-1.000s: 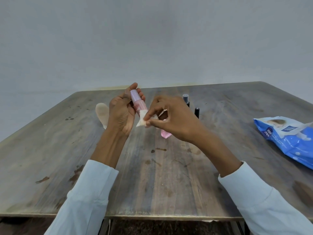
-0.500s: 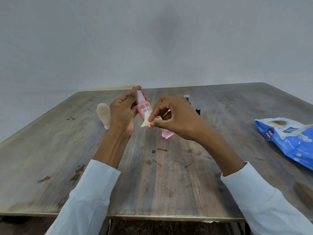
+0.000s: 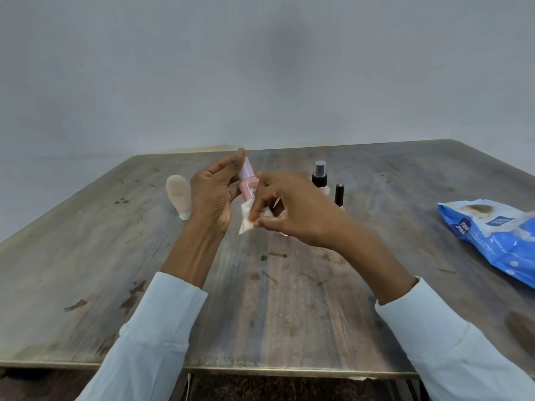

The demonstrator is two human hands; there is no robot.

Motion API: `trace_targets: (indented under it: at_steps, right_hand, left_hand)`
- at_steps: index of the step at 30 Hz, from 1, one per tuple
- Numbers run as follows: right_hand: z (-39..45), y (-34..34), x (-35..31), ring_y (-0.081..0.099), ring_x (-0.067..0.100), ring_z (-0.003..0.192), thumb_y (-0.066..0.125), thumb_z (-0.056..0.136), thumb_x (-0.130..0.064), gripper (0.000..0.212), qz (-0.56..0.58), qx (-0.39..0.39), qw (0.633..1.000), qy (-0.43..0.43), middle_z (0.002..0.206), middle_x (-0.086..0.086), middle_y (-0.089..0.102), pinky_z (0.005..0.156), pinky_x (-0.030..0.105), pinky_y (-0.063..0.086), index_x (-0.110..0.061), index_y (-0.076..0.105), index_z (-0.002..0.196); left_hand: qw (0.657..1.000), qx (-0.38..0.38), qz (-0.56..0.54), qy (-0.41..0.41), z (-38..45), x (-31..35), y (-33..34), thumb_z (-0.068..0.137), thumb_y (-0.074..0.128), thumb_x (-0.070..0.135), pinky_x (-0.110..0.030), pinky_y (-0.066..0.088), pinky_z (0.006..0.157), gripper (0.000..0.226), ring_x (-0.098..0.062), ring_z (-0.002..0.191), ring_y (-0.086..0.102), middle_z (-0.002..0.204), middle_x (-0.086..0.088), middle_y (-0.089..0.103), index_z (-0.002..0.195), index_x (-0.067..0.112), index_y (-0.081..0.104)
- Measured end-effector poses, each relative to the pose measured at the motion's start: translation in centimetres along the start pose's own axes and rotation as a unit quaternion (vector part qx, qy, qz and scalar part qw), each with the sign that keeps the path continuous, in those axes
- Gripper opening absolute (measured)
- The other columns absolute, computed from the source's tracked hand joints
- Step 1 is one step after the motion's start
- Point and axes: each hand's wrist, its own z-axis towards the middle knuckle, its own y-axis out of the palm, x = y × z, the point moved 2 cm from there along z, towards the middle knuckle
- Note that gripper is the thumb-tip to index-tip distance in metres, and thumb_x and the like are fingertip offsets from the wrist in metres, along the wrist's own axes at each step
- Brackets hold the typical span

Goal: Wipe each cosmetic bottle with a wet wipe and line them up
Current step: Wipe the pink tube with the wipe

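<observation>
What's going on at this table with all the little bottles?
A person is cleaning cosmetic bottles. The left hand holds a pink bottle up above the wooden table, while the right hand pinches a small white wet wipe just below it. A beige tube, a black-capped spray bottle and a thin dark-capped bottle wait on the table. A blue wipes pack lies to the right.

On the table [image 3: 144, 270], a tube [image 3: 179, 198] stands left of the spray bottle [image 3: 320, 176]; a small bottle [image 3: 339, 195] stands just right of it, a wipes pack [image 3: 498, 238] far right.
</observation>
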Motion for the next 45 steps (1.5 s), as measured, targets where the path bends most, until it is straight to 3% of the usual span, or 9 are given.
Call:
trace_targets:
  at_steps: [4, 8, 12, 17, 21, 26, 32, 38, 45]
  right_hand:
    - [0.0, -0.5, 0.1, 0.063, 0.012, 0.085, 0.086, 0.088, -0.014, 0.008, 0.022, 0.1, 0.995, 0.01, 0.096, -0.005, 0.064, 0.075, 0.027, 0.053, -0.018, 0.081, 0.094]
    - [0.1, -0.7, 0.4, 0.063, 0.009, 0.087, 0.084, 0.091, -0.016, 0.009, 0.014, 0.174, 0.984, 0.019, 0.098, -0.008, 0.06, 0.077, 0.03, 0.056, -0.019, 0.08, 0.098]
    - [0.0, -0.5, 0.4, 0.062, 0.009, 0.089, 0.086, 0.087, -0.014, 0.011, 0.026, 0.112, 0.993, 0.019, 0.097, -0.011, 0.061, 0.078, 0.028, 0.054, -0.02, 0.08, 0.093]
    - [-0.1, -0.4, 0.5, 0.064, 0.006, 0.084, 0.089, 0.084, -0.014, 0.011, 0.035, 0.014, 0.999, 0.034, 0.095, -0.013, 0.064, 0.072, 0.017, 0.05, -0.021, 0.083, 0.089]
    - [-0.1, -0.9, 0.6, 0.066, 0.009, 0.087, 0.089, 0.086, -0.018, 0.009, 0.069, 0.1, 0.991, 0.054, 0.096, -0.01, 0.066, 0.072, 0.019, 0.054, -0.021, 0.081, 0.089]
    - [0.0, -1.7, 0.7, 0.069, 0.009, 0.087, 0.086, 0.089, -0.015, 0.008, 0.066, 0.248, 0.965, 0.049, 0.098, -0.006, 0.066, 0.075, 0.028, 0.061, -0.015, 0.081, 0.095]
    - [-0.3, -2.4, 0.6, 0.071, 0.012, 0.091, 0.083, 0.092, -0.014, 0.006, 0.116, 0.342, 0.931, 0.057, 0.101, -0.006, 0.069, 0.076, 0.028, 0.062, -0.015, 0.08, 0.097]
    - [-0.4, -3.4, 1.2, 0.071, 0.012, 0.088, 0.081, 0.093, -0.014, 0.005, 0.185, 0.378, 0.9, 0.111, 0.104, -0.004, 0.074, 0.079, 0.027, 0.061, -0.017, 0.08, 0.097]
    - [-0.4, -2.9, 2.3, 0.073, 0.008, 0.087, 0.082, 0.093, -0.016, 0.007, 0.211, 0.346, 0.897, 0.173, 0.098, -0.008, 0.079, 0.076, 0.018, 0.056, -0.022, 0.081, 0.096]
  left_hand:
    - [0.998, -0.058, 0.03, -0.013, -0.2, -0.4, 0.5, 0.085, 0.082, 0.022, -0.035, 0.059, 0.071, 0.026, -0.025, 0.081, 0.068, 0.085, -0.008, 0.073, 0.1, 0.002, 0.077]
    - [0.994, -0.094, 0.061, -0.01, -0.8, -0.5, 1.4, 0.079, 0.079, 0.027, -0.024, 0.058, 0.061, 0.024, -0.013, 0.076, 0.072, 0.085, -0.001, 0.078, 0.094, 0.008, 0.077]
    - [0.998, -0.055, 0.012, -0.02, 0.0, -0.3, 0.4, 0.098, 0.072, 0.018, -0.034, 0.064, 0.077, 0.013, -0.021, 0.085, 0.07, 0.095, -0.011, 0.073, 0.099, 0.005, 0.074]
    - [0.999, 0.039, -0.034, -0.009, 1.0, -0.1, -0.8, 0.104, 0.067, 0.017, -0.046, 0.065, 0.084, 0.017, -0.025, 0.073, 0.078, 0.077, -0.006, 0.076, 0.094, 0.003, 0.07]
    - [0.994, 0.05, -0.094, -0.038, 1.3, -0.5, -1.2, 0.106, 0.064, 0.016, -0.054, 0.064, 0.086, 0.018, -0.035, 0.083, 0.077, 0.085, -0.014, 0.072, 0.096, 0.002, 0.067]
    - [0.987, 0.039, -0.15, -0.033, 1.3, -0.5, -0.6, 0.11, 0.051, 0.002, -0.046, 0.065, 0.088, 0.014, -0.029, 0.096, 0.074, 0.11, -0.018, 0.068, 0.112, -0.002, 0.064]
    - [0.995, -0.042, -0.083, 0.03, 0.8, 0.2, -0.2, 0.113, 0.051, 0.024, -0.036, 0.063, 0.093, 0.034, -0.028, 0.116, 0.075, 0.125, -0.018, 0.074, 0.128, -0.003, 0.064]
    - [0.986, 0.015, 0.123, 0.108, 0.6, 0.1, -0.1, 0.109, 0.059, 0.043, -0.026, 0.051, 0.057, 0.035, -0.009, 0.069, 0.059, 0.081, 0.0, 0.068, 0.104, 0.013, 0.076]
    - [0.981, 0.035, 0.102, 0.159, 0.3, 0.4, 0.0, 0.109, 0.063, 0.025, -0.026, 0.06, 0.069, 0.02, -0.012, 0.069, 0.068, 0.088, -0.003, 0.076, 0.116, 0.009, 0.073]
